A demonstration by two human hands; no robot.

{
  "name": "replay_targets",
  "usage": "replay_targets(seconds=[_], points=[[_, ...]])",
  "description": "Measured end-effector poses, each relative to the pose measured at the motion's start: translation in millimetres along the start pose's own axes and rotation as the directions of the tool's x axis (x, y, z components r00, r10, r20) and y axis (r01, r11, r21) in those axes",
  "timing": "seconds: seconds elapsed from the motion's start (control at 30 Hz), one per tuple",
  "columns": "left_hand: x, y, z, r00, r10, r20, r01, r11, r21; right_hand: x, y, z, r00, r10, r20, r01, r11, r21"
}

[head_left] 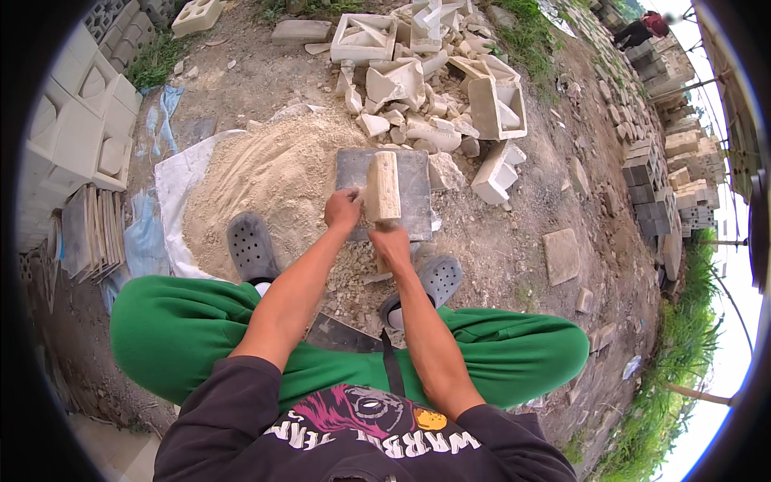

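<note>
My right hand (391, 246) is wrapped round the handle of a wooden mallet. Its thick, pale block head (384, 186) is over a dark square slab (414, 173) on the ground between my feet. At the slab's left edge, my left hand (343, 209) is closed, fingertips close to the mallet head; what they pinch is too small and partly hidden to name. Left of the slab, a heap of pale crushed grit (265, 165) lies on a white sheet (183, 178). Small crumbled chips (341, 281) lie near my feet.
Broken pale blocks (397, 84) are piled beyond the slab. Stacked pale blocks (84, 96) and thin boards (92, 233) stand at the left. My grey clogs (251, 245) flank the slab's near side. Grey blocks (646, 193) are stacked at the right; a person (645, 28) is far off.
</note>
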State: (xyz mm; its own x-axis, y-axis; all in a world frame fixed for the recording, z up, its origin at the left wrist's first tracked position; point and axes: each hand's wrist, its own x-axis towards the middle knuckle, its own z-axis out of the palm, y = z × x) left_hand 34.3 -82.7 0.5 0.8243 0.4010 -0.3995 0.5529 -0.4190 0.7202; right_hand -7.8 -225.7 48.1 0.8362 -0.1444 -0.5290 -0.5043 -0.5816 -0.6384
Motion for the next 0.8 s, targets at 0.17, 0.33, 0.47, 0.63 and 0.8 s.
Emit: replay_targets(seconds=[0.17, 0.33, 0.47, 0.63, 0.8], points=[[1, -2, -4, 0.997, 0.077, -0.006, -0.076, 0.994, 0.079, -17, -20, -3, 0.965, -0.147, -0.219, 0.16, 0.986, 0.041], [2, -2, 0, 0.999, 0.033, -0.001, -0.033, 0.998, 0.055, -5, -4, 13, 0.94, -0.229, -0.252, 0.272, 0.95, 0.151], [7, -1, 3, 1.0, 0.019, 0.02, -0.018, 0.998, -0.06, 13, 21, 3, 0.999, 0.02, -0.044, -0.018, 0.999, 0.037], [11, -4, 3, 0.999, 0.02, 0.04, -0.022, 0.999, 0.034, -1, -29, -24, 0.902, -0.248, -0.353, 0.323, 0.931, 0.172], [9, -11, -6, 0.999, 0.025, 0.044, -0.027, 0.999, 0.025, -39, -126, -85, 0.758, -0.523, -0.39, 0.598, 0.795, 0.098]])
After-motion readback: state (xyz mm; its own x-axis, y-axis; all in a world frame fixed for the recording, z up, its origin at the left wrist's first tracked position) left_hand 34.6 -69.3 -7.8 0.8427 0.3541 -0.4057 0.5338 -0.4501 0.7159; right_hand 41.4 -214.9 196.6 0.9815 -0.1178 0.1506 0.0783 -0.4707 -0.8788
